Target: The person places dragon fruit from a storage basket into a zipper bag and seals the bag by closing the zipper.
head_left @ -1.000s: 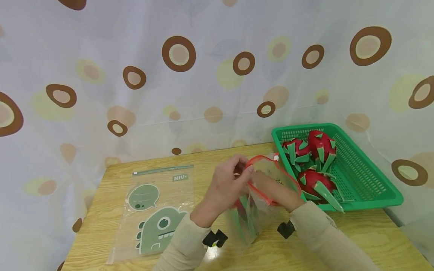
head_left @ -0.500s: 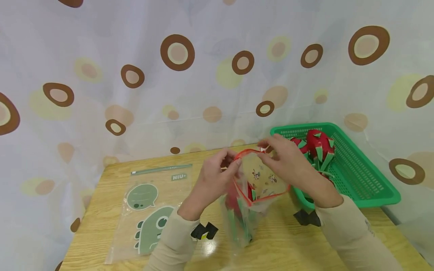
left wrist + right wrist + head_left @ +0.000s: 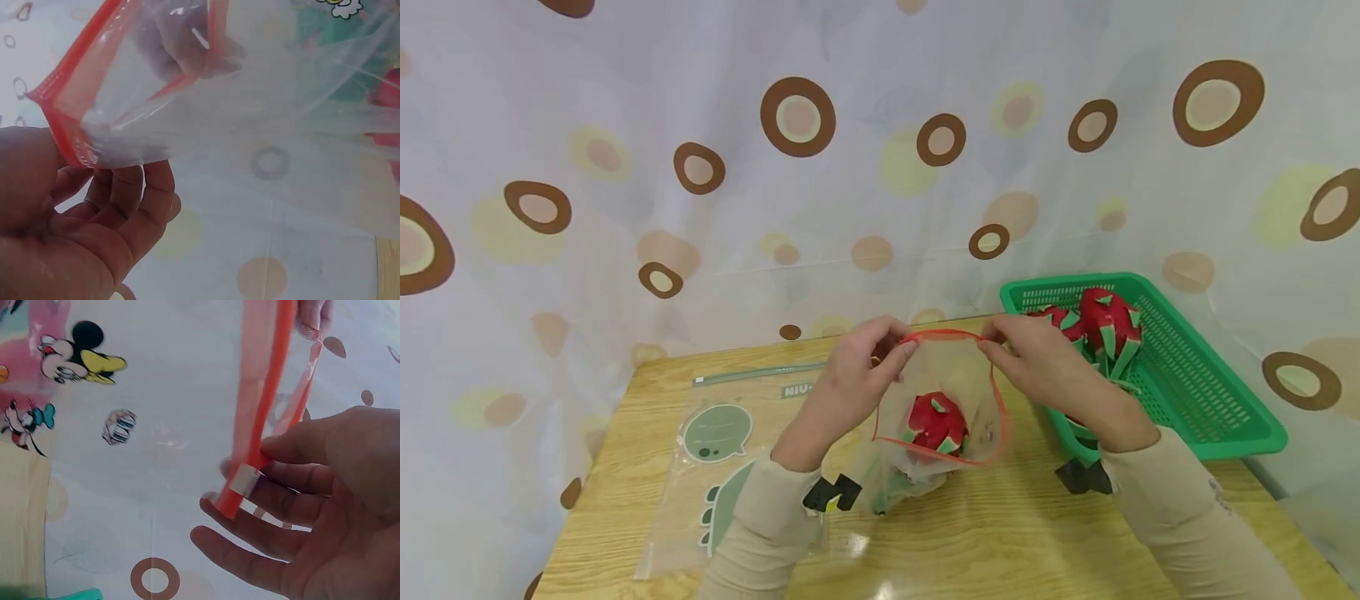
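Observation:
Between my hands hangs a clear zip bag (image 3: 992, 417) with a red-orange rim, its mouth spread wide. Inside it lies a red dragon fruit (image 3: 937, 423) with green scales. My left hand (image 3: 857, 379) pinches the rim's left corner between thumb and fingers. At the opposite corner my right hand (image 3: 1048, 358) pinches the rim beside the white slider (image 3: 245, 480). Cartoon figures (image 3: 78, 356) are printed on the bag, seen in the right wrist view. The bag's bottom reaches down near the wooden table; whether it touches cannot be told.
A green basket (image 3: 1217, 375) with several dragon fruits (image 3: 1108, 325) stands at the right, partly behind my right forearm. On the left a flat clear zip bag (image 3: 715, 433) with a green monster print lies on the table (image 3: 1000, 542). A dotted curtain (image 3: 850, 192) hangs behind.
My right hand came out of the bag and took hold of the rim's right corner. Both hands shifted slightly left, the mouth spread wider, and the fruit inside now shows from above.

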Motion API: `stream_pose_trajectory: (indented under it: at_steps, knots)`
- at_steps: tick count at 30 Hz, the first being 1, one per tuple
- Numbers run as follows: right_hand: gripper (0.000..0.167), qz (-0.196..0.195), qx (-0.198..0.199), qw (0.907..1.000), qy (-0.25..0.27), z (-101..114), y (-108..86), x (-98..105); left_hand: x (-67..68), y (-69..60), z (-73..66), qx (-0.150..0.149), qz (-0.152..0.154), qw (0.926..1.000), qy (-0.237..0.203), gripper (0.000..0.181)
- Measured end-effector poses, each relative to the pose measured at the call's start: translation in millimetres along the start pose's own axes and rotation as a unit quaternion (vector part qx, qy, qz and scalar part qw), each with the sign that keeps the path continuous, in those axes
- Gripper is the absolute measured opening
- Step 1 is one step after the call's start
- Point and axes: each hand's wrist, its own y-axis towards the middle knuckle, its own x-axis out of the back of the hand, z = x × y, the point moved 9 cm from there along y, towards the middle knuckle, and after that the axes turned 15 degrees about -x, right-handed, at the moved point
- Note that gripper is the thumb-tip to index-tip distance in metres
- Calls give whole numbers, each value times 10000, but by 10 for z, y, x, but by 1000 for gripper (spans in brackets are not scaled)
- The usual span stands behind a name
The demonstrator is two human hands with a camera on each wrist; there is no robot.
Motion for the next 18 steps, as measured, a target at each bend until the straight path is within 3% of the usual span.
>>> stream_pose_trajectory:
  at_steps: [3,9,12,15,18]
  knots:
    - [9,-63,-145,9998,96,8,28,13,47,-12,8,-100,131,9996,214,11]
    - [10,-152,-319,9993,156,-10,45,51,54,-75,54,-9,472,9984,323,7]
    - [10,-196,-302,9992,164,-9,43,63,50,-114,62,20,690,9970,355,15]
    - [11,-237,-293,9991,194,-9,39,72,38,-176,83,199,957,9945,383,26]
    - [10,-309,-290,9989,189,-15,36,86,8,-263,129,614,1314,9880,531,33]
